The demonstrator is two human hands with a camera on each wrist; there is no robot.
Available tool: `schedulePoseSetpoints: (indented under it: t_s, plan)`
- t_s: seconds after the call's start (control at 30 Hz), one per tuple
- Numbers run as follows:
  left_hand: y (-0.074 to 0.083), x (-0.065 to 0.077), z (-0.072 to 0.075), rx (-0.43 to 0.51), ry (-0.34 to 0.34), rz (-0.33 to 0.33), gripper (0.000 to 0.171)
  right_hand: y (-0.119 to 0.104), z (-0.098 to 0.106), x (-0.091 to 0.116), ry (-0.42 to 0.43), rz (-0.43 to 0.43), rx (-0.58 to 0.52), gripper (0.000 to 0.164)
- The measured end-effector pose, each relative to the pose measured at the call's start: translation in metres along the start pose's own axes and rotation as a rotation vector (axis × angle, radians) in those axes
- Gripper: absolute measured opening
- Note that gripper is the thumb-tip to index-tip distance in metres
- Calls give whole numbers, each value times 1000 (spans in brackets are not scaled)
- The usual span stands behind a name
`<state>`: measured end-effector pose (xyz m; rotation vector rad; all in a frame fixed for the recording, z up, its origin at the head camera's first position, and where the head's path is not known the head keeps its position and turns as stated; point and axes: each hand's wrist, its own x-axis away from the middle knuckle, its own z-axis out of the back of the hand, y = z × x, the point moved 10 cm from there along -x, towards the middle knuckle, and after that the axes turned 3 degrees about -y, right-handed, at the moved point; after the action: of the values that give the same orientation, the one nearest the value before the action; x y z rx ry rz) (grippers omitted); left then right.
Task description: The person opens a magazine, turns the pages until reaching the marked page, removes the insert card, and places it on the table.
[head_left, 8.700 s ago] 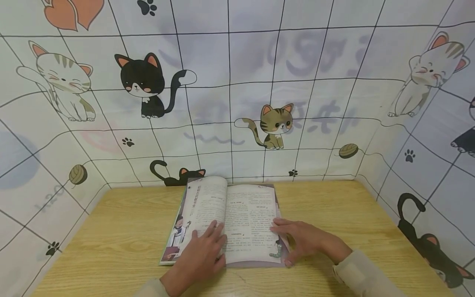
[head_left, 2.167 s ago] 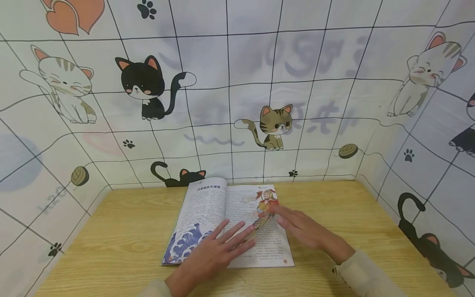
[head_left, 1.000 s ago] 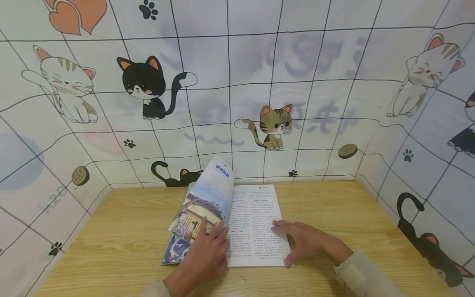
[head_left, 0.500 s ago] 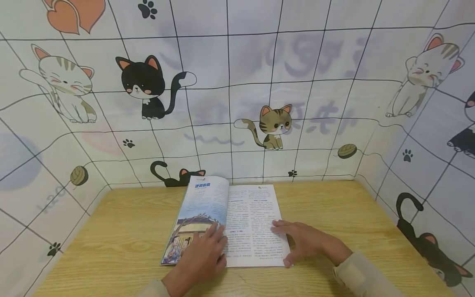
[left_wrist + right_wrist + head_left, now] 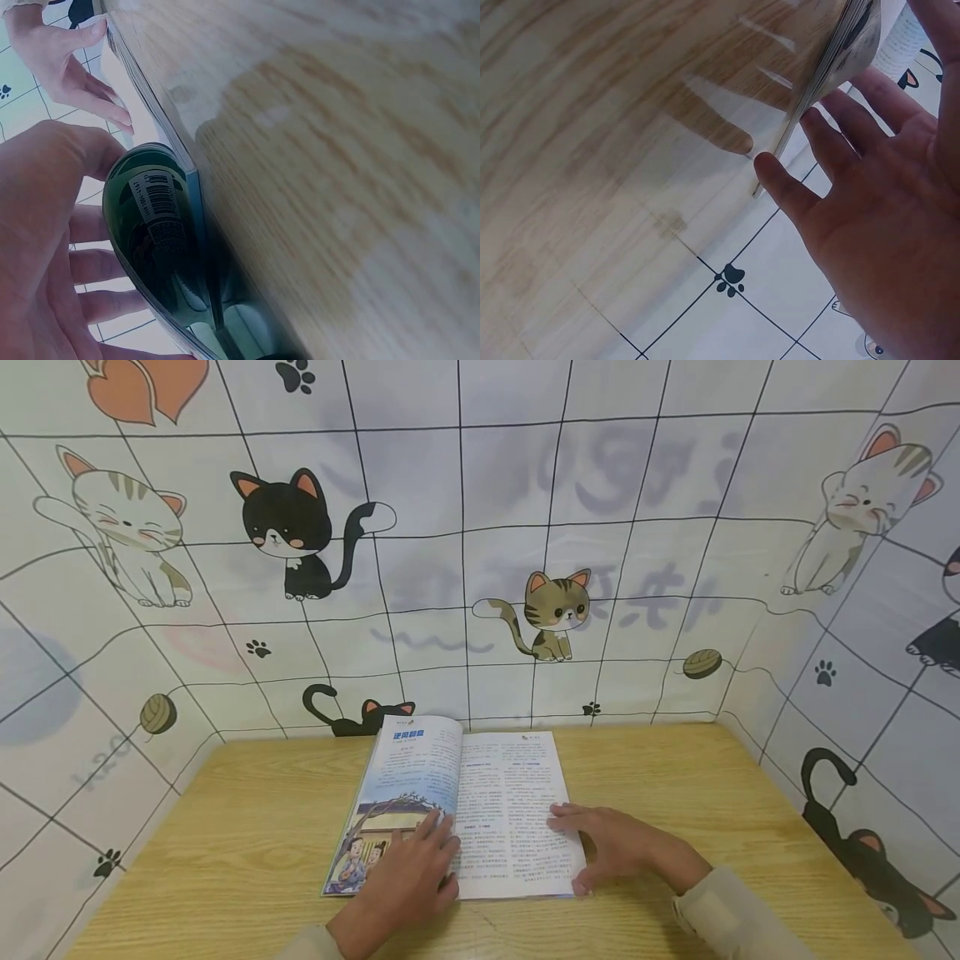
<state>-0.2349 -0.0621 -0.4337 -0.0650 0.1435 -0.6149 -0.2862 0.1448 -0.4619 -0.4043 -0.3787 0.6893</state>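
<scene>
A magazine (image 5: 517, 827) lies spread out on the wooden table, its left page (image 5: 405, 777) carrying a blue heading and a picture of two figures by a house. My left hand (image 5: 408, 868) rests on that page, fingertips near the spine; the left wrist view shows the curved green back cover (image 5: 161, 206) with a barcode beside my fingers. At the text-filled right page, my right hand (image 5: 615, 843) has its fingers over the outer edge and its thumb at the lower corner. In the right wrist view, a page corner (image 5: 866, 56) bends up near my spread fingers.
The wooden table (image 5: 240, 835) extends around the magazine on both sides. White cloth walls (image 5: 510, 527) printed with cats, paw marks and grid lines rise at the back and sides. The magazine's far edge lies near the back wall.
The wave-and-warrior spread has given way to the house picture as a leaf turned leftward and flattened. My left hand moved back onto the left page; my right hand shifted down toward the corner.
</scene>
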Motion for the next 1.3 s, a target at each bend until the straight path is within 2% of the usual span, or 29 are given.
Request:
schedulePoseSetpoints:
  t_s: [0.1,0.27,0.37,0.77,1.07,1.3]
  plan:
    - [-1,0,-2,16,-30,18,48,-1,1,0,10,0,11,92]
    - [-2,-2,-7,47,-89,48,74,0,4,-1,30,-4,3,86]
    - [-1,-2,-7,42,-96,44,80,-1,5,-2,37,-5,-12,80]
    - [-3,-2,-7,37,-80,30,76,-7,10,-4,56,-17,-32,71]
    - [-5,-2,-5,42,-72,15,64,-9,13,-7,45,-4,-3,75]
    - [-5,0,-2,0,-42,0,57,-14,18,-8,98,31,38,81]
